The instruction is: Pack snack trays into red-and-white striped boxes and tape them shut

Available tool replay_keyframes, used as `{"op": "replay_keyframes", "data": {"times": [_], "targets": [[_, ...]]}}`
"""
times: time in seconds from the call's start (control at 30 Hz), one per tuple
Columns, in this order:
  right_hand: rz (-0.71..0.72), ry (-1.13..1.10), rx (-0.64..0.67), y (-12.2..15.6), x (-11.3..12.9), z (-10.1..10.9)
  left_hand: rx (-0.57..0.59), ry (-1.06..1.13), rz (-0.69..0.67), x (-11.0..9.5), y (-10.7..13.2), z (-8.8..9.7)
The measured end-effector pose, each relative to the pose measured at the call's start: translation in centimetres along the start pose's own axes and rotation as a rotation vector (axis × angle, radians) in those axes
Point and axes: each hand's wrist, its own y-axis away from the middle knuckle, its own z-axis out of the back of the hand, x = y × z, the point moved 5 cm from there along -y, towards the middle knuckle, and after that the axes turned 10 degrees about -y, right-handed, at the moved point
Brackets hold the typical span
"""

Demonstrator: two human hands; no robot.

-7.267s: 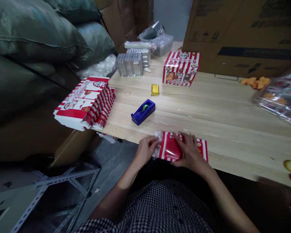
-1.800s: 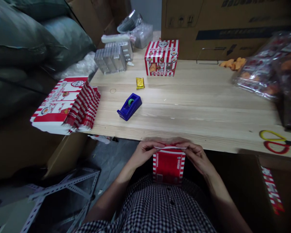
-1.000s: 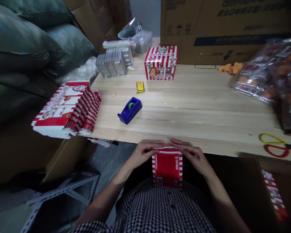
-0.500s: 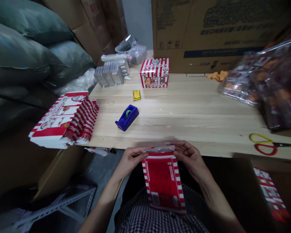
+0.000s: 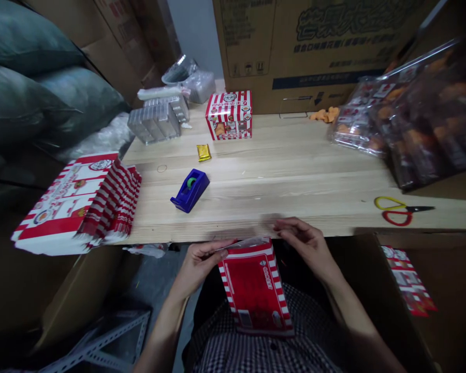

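Note:
A red plastic packet (image 5: 252, 290) with white stripes down its sides and a clear strip along the top hangs over my lap. My left hand (image 5: 202, 261) pinches its upper left corner between thumb and fingers. Just off the upper right corner is my right hand (image 5: 305, 246), its thumb and bent fingers apart, not touching the packet. On the table beyond my hands sits a blue tape dispenser (image 5: 190, 191) with a green core. A small gold sachet (image 5: 203, 152) lies behind it.
A stack of flat striped cartons (image 5: 73, 197) is at the left edge. Farther back are a made-up striped box (image 5: 230, 116) and clear plastic trays (image 5: 153, 123). Scissors (image 5: 398, 210), orange pieces (image 5: 325, 115) and clear bags (image 5: 423, 119) lie right. A large cardboard box (image 5: 272, 57) stands behind.
My right hand has let go of the packet's top right corner and moved a little away from it. My left hand keeps its pinch. The whole view has shifted slightly to the right.

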Motion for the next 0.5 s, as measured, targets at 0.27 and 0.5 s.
{"op": "replay_keyframes", "data": {"times": [0.27,0.5], "targets": [[0.148,0.142,-0.148,-0.4,0.4,2.0,-0.008,-0.044,0.009,0.3,-0.1,0.3],[0.254,0.633,-0.204,-0.4,2.8,5.6,0.031,-0.046,0.028,-0.8,-0.2,-0.4]]}}
